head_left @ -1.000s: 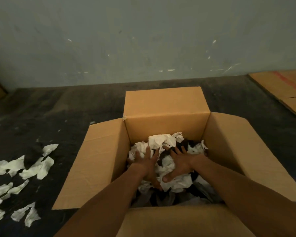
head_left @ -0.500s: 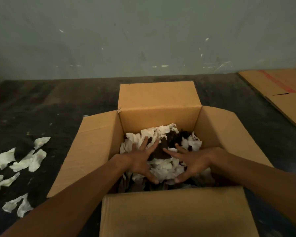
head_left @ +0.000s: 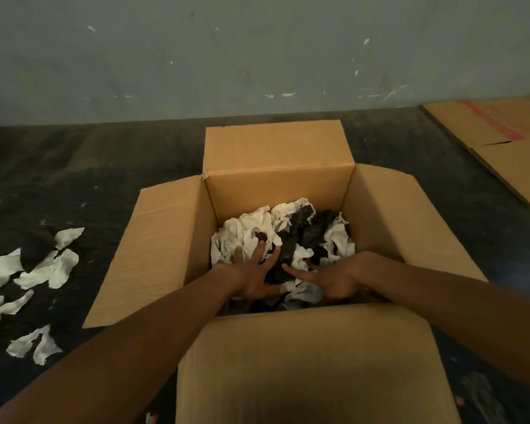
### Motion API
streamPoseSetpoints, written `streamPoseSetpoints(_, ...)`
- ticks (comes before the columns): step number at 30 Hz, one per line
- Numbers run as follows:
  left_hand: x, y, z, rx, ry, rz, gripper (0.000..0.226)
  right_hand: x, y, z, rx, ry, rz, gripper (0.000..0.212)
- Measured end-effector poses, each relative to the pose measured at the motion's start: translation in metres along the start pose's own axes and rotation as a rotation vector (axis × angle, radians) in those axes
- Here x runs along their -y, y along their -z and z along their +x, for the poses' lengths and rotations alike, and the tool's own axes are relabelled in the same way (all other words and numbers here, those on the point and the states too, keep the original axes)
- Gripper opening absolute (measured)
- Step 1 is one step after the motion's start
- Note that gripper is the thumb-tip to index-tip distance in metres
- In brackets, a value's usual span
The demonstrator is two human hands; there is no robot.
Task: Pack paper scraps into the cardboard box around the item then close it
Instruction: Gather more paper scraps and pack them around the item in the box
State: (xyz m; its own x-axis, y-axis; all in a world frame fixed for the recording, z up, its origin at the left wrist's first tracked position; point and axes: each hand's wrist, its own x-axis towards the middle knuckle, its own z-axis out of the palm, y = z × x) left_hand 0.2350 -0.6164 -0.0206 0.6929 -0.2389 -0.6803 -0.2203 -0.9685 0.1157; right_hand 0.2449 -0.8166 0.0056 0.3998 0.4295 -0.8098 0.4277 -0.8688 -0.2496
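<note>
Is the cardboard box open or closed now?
Open: all four flaps of the cardboard box are spread outward, and paper scraps show inside.

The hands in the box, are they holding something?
No. The left hand and right hand lie open with spread fingers, pressing on the paper scraps.

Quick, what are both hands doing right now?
Left hand: open, fingers spread, flat on the paper scraps.
Right hand: open, flat on the scraps, gripping nothing.
</note>
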Motion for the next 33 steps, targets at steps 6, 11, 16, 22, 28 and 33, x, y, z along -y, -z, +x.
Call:
streamPoseSetpoints(6, 0.004, 0.007, -0.013, -0.034, -0.024, 0.047, 0.098, -0.021, 0.044, -0.034, -0.256, 0.047, 0.033, 0.067)
streamPoseSetpoints(11, -0.001, 0.018, 0.018, -0.087, 0.062, -0.258, 0.087, -0.038, 0.054, 0.012, -0.437, -0.159, 0.01, 0.089)
streamPoseSetpoints(16, -0.002, 0.002, 0.047, -0.035, 0.095, -0.174, 0.088, -0.047, 0.049, 0.047, -0.186, -0.14, 0.074, 0.106)
streamPoseSetpoints(22, -0.005, 0.002, 0.047, -0.047, 0.082, -0.17, 0.086, -0.054, 0.046, 0.057, -0.157, -0.172, 0.016, 0.106)
streamPoseSetpoints(28, -0.001, 0.011, 0.028, -0.016, 0.062, -0.186, 0.09, -0.046, 0.053, 0.038, -0.257, -0.134, 0.044, 0.105)
streamPoseSetpoints(33, 0.005, 0.019, -0.011, -0.088, -0.026, -0.184, 0.101, -0.039, 0.058, -0.005, -0.356, -0.125, 0.017, 0.084)
